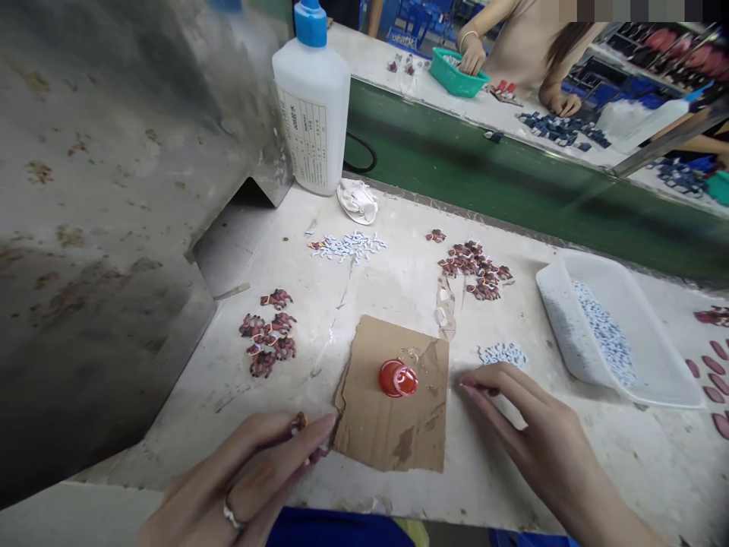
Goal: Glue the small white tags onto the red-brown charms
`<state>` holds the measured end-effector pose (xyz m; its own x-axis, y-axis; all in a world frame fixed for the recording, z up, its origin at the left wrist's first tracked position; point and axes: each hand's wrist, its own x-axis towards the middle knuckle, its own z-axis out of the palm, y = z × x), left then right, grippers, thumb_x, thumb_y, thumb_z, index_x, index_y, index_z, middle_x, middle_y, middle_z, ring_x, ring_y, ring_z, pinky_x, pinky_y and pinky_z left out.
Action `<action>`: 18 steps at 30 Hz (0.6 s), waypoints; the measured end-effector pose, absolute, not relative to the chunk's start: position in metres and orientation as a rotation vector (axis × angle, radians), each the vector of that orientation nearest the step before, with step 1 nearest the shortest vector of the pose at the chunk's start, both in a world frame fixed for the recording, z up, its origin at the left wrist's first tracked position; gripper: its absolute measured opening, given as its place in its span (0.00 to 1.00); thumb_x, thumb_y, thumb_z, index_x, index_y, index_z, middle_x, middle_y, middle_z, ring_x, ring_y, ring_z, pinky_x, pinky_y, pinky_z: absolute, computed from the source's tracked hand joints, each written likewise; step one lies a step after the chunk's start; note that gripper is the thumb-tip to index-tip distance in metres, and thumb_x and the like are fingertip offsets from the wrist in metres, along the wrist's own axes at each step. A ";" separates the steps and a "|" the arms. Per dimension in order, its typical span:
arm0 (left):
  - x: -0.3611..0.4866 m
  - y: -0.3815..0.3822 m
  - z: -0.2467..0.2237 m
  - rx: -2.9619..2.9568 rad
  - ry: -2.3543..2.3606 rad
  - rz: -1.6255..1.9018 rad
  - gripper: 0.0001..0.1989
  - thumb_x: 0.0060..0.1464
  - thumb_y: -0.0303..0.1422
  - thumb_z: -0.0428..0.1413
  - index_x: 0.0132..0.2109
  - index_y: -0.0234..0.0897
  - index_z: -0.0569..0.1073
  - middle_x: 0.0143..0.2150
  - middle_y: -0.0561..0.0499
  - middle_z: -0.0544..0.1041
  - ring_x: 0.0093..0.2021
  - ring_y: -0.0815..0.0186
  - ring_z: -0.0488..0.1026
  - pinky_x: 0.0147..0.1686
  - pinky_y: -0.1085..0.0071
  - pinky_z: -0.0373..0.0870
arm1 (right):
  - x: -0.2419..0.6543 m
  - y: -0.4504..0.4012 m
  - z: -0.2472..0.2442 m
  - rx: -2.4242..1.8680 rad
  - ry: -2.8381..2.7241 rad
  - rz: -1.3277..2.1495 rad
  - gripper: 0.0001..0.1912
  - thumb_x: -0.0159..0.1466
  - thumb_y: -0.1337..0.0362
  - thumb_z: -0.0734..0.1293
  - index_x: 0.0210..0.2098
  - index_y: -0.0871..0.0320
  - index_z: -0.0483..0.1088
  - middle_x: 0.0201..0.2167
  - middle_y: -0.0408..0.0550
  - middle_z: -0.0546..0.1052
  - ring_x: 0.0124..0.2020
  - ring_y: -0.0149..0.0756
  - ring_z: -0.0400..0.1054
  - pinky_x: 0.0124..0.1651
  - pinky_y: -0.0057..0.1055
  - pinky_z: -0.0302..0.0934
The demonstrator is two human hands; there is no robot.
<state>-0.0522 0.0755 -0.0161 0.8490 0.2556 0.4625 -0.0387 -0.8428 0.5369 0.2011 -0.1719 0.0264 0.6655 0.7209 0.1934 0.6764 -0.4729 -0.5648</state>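
My left hand (267, 471) is closed around a small reddish-brown figurine (299, 424), mostly covered by the fingers. To the right, my right hand (524, 414) has thumb and forefinger pinched together; a tiny pale speck shows at the tips, too small to name. Between the hands lies a torn piece of cardboard (387, 441) bearing a small red cup (397, 378) with shiny contents. Just beyond my right hand is a little pile of pale blue-white pieces (502, 354). Similar brown figurines (267, 342) are grouped beyond my left hand.
More figurines (478, 266) and pale pieces (353, 246) lie farther back. A white bottle (316, 114) with a blue cap stands beside a crumpled white cloth (358, 200). A translucent bin (555, 334) is at right, a metal housing (114, 228) at left. Across the green divider (410, 137), co-workers handle parts.
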 end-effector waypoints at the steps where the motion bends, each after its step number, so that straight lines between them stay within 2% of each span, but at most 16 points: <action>1: -0.052 0.078 -0.017 2.464 0.152 0.735 0.22 0.82 0.30 0.55 0.74 0.52 0.78 0.54 0.55 0.85 0.47 0.75 0.91 0.58 0.88 0.82 | 0.199 -0.167 0.030 -2.215 -1.064 0.131 0.07 0.73 0.59 0.73 0.38 0.40 0.83 0.31 0.42 0.90 0.27 0.52 0.87 0.27 0.43 0.83; 3: -0.049 0.079 -0.015 2.404 0.209 0.771 0.18 0.81 0.31 0.57 0.69 0.53 0.82 0.54 0.53 0.79 0.46 0.76 0.89 0.57 0.88 0.83 | 0.194 -0.156 0.036 -2.112 -1.033 0.194 0.06 0.71 0.59 0.76 0.36 0.41 0.84 0.29 0.40 0.90 0.25 0.49 0.86 0.26 0.39 0.84; 5: -0.044 0.075 -0.012 2.371 0.231 0.793 0.15 0.80 0.30 0.58 0.64 0.51 0.84 0.57 0.51 0.77 0.50 0.75 0.87 0.59 0.87 0.83 | 0.190 -0.145 0.040 -2.041 -1.003 0.217 0.06 0.69 0.60 0.79 0.35 0.41 0.86 0.30 0.40 0.91 0.26 0.47 0.87 0.28 0.36 0.85; 8: -0.037 0.062 -0.007 2.324 0.344 0.828 0.11 0.77 0.33 0.62 0.60 0.48 0.85 0.57 0.51 0.85 0.55 0.67 0.88 0.60 0.80 0.87 | 0.187 -0.131 0.042 -2.016 -0.986 0.211 0.06 0.68 0.63 0.79 0.37 0.41 0.88 0.33 0.38 0.93 0.29 0.45 0.89 0.32 0.32 0.86; 11: -0.035 0.049 -0.010 2.224 0.505 0.815 0.12 0.70 0.44 0.71 0.55 0.48 0.88 0.50 0.50 0.89 0.54 0.58 0.90 0.52 0.73 0.92 | 0.186 -0.124 0.041 -2.014 -1.016 0.189 0.08 0.69 0.65 0.77 0.38 0.43 0.88 0.33 0.39 0.93 0.30 0.43 0.89 0.33 0.31 0.86; 14: -0.036 0.041 -0.015 2.158 0.543 0.796 0.15 0.67 0.50 0.72 0.52 0.48 0.88 0.47 0.49 0.90 0.52 0.57 0.91 0.48 0.72 0.92 | 0.185 -0.124 0.040 -2.003 -1.059 0.168 0.09 0.70 0.66 0.76 0.39 0.43 0.88 0.34 0.40 0.92 0.29 0.43 0.88 0.32 0.32 0.85; 18: -0.033 0.044 -0.017 2.122 0.504 0.760 0.12 0.69 0.47 0.71 0.52 0.48 0.87 0.44 0.50 0.90 0.47 0.57 0.92 0.45 0.71 0.92 | 0.183 -0.125 0.038 -1.988 -1.091 0.172 0.11 0.71 0.67 0.75 0.41 0.41 0.88 0.35 0.40 0.92 0.30 0.44 0.89 0.30 0.34 0.85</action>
